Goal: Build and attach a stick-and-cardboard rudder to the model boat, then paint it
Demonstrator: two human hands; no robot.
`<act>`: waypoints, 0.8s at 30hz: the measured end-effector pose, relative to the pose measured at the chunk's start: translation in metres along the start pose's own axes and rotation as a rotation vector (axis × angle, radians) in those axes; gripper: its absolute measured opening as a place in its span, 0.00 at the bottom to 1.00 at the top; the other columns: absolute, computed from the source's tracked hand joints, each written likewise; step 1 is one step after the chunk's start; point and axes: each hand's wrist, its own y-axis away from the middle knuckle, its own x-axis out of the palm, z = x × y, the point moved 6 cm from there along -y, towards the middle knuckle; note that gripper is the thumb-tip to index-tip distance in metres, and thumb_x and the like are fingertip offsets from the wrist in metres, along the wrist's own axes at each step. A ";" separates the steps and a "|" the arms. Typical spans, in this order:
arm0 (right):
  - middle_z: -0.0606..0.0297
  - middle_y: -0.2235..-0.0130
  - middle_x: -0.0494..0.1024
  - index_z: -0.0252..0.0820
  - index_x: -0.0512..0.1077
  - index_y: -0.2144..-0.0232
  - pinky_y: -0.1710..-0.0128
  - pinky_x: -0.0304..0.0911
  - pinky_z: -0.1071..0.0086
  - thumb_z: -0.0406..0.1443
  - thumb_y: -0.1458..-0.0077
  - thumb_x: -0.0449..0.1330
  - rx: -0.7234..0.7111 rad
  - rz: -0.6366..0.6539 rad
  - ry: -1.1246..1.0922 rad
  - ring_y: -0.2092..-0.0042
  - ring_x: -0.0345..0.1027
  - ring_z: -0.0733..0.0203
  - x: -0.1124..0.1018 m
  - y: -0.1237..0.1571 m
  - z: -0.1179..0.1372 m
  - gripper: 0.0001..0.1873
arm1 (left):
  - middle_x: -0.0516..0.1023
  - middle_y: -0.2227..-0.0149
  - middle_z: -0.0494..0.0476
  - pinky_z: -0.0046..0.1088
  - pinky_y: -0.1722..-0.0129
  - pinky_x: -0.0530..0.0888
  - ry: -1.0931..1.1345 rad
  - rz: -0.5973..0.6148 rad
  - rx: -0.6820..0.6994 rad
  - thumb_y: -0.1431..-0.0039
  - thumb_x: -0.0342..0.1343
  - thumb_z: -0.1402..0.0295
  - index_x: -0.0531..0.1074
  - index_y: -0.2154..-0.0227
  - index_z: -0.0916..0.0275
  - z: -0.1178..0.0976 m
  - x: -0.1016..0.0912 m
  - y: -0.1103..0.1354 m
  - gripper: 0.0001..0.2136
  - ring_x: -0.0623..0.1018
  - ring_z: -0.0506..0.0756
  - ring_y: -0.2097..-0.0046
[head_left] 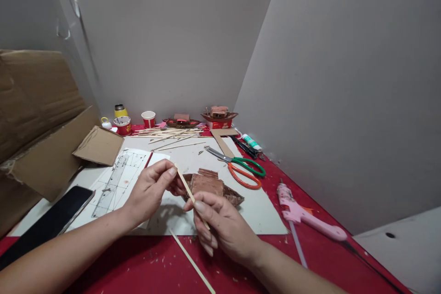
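Observation:
A thin pale wooden stick (185, 183) is held slantwise between my two hands over the front of the white sheet. My left hand (155, 186) pinches its upper end between thumb and fingers. Lower down, my right hand (220, 225) grips the same stick, whose tip pokes out below the fingers. Just behind my hands rests a brown model boat (210, 184) with a reddish-brown roof, partly covered by my fingers. Another wooden stick (191, 259) lies on the red table's front, below my right hand.
Scissors (237, 165) with green and orange handles lie right of the boat, and a pink glue gun (303, 218) is farther right. At left are a phone (51, 220), a clear ruler (112, 186) on a drawing, and cardboard (48, 156). Loose sticks (168, 133) and paper cups (148, 119) stand behind.

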 end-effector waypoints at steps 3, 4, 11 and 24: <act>0.78 0.84 0.62 0.39 0.68 0.65 0.85 0.55 0.80 0.50 0.39 0.57 -0.028 -0.030 0.078 0.86 0.48 0.75 -0.002 0.001 -0.001 0.19 | 0.76 0.75 0.52 0.27 0.69 0.74 -0.132 0.003 0.034 0.36 0.52 0.62 0.70 0.74 0.63 -0.001 -0.001 0.001 0.13 0.77 0.51 0.72; 0.78 0.84 0.62 0.39 0.67 0.65 0.85 0.54 0.80 0.50 0.38 0.56 -0.039 -0.040 0.112 0.85 0.49 0.75 -0.003 0.001 -0.001 0.19 | 0.75 0.76 0.52 0.26 0.69 0.73 -0.208 0.001 0.066 0.35 0.50 0.63 0.70 0.74 0.63 -0.002 -0.002 0.001 0.14 0.76 0.51 0.72; 0.76 0.82 0.62 0.40 0.65 0.67 0.83 0.50 0.78 0.51 0.36 0.51 -0.121 -0.117 0.431 0.82 0.52 0.72 -0.003 0.006 -0.006 0.21 | 0.65 0.82 0.48 0.27 0.76 0.59 -0.990 -0.011 0.619 0.40 0.48 0.74 0.63 0.78 0.59 -0.018 -0.002 0.010 0.11 0.64 0.49 0.80; 0.77 0.87 0.63 0.41 0.65 0.68 0.87 0.45 0.79 0.52 0.37 0.52 -0.200 -0.225 0.297 0.87 0.49 0.73 -0.018 0.003 0.010 0.21 | 0.72 0.75 0.52 0.28 0.75 0.67 -0.498 0.104 0.537 0.39 0.54 0.73 0.68 0.70 0.59 -0.021 0.021 0.030 0.04 0.71 0.51 0.76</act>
